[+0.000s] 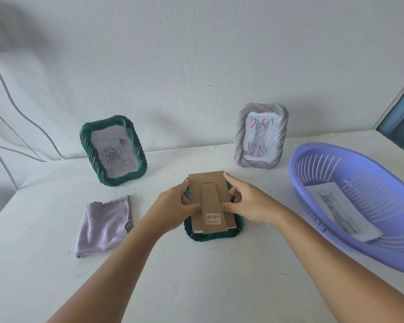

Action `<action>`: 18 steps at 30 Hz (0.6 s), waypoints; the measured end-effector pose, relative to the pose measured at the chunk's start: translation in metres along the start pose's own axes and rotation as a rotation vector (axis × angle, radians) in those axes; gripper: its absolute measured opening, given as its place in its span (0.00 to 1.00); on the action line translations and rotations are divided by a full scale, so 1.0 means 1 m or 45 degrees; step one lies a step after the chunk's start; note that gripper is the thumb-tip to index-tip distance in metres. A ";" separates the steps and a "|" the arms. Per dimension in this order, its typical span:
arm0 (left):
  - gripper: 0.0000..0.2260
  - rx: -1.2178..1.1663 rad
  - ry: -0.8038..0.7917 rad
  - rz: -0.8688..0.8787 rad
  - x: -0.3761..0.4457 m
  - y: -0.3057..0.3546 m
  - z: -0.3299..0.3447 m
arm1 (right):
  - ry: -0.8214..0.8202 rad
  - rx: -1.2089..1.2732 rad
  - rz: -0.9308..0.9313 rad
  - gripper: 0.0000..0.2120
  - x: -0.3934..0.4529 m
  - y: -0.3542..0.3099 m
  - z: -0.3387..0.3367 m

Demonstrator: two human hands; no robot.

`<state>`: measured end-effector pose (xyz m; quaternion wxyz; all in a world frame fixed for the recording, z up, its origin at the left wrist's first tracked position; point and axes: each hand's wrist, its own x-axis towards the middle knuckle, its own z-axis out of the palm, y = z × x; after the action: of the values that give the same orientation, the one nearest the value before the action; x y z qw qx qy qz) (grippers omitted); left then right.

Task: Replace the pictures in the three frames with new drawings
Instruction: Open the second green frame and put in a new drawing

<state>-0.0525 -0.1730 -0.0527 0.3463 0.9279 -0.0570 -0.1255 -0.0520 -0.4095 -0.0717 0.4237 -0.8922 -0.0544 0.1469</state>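
Observation:
A dark green frame (214, 236) lies face down on the white table in front of me. Its brown cardboard back (204, 180) with a stand flap and barcode sticker faces up. My left hand (173, 206) grips the back's left edge, thumb on the cardboard. My right hand (247, 203) grips the right edge, thumb pressing beside the flap. A second green frame (113, 150) with a rose picture stands at the back left. A grey frame (261, 136) holding a cat drawing with red marks stands at the back right.
A purple plastic basket (331, 243) at the right holds a cat drawing (338, 210) on paper. A folded lilac cloth (105, 224) lies left of the frame. The white wall rises close behind the table, with cables at the far left.

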 end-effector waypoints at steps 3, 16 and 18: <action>0.36 0.024 -0.006 -0.014 0.001 0.000 0.001 | -0.014 -0.008 -0.008 0.49 0.001 0.001 0.000; 0.26 0.145 0.038 0.033 0.004 -0.003 0.007 | 0.061 -0.283 -0.038 0.42 0.006 0.006 0.002; 0.24 0.199 0.029 0.051 0.005 -0.004 0.008 | 0.049 -0.316 -0.038 0.41 0.007 0.009 0.003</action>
<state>-0.0500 -0.1762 -0.0620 0.2757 0.9522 -0.0813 -0.1030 -0.0463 -0.4111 -0.0817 0.3132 -0.9394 -0.0772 0.1158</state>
